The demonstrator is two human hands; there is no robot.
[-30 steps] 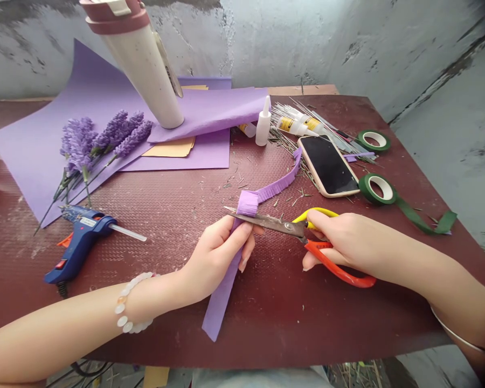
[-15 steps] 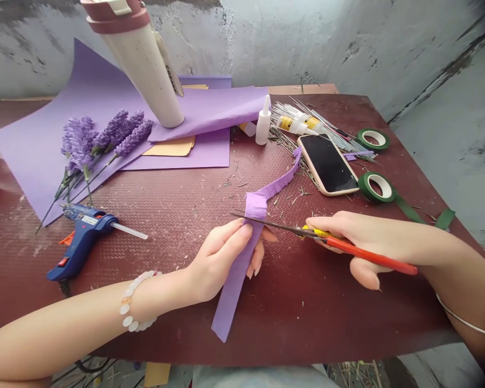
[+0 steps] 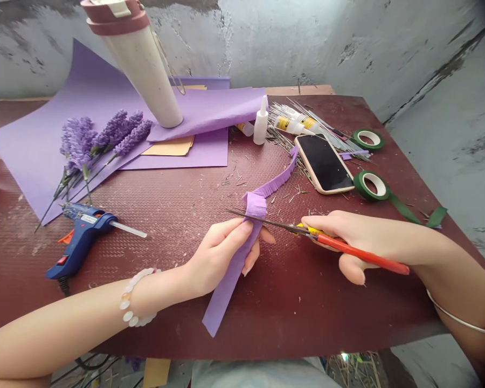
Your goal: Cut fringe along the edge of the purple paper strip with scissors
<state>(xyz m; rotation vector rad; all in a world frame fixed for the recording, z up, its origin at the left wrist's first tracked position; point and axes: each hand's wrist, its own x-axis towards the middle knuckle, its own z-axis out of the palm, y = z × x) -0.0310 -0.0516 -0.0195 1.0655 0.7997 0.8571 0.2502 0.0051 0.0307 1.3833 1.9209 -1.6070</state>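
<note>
Between the thumb and fingers of my left hand (image 3: 220, 256) is a purple paper strip (image 3: 228, 293). Its plain end hangs toward the table's front edge; its far part, cut into a fringe, curls over and trails back to the phone. My right hand (image 3: 343, 237) grips scissors (image 3: 359, 254) with one red and one yellow handle. Their blades lie across the strip just beyond my left thumb, tips pointing left. The yellow handle is partly hidden by my right fingers.
A blue glue gun (image 3: 83, 231) lies left, below purple paper flowers (image 3: 81, 143). Behind stand a tumbler (image 3: 145, 75) on purple sheets (image 3: 36, 145) and a small white bottle (image 3: 261, 124). To the right are a phone (image 3: 325, 164), thin wires (image 3: 281, 137) and green tape rolls (image 3: 372, 186).
My right hand has turned the scissors, so the red handle now lies flatter and farther right. The strip and my left hand shifted slightly right, then partly back left.
</note>
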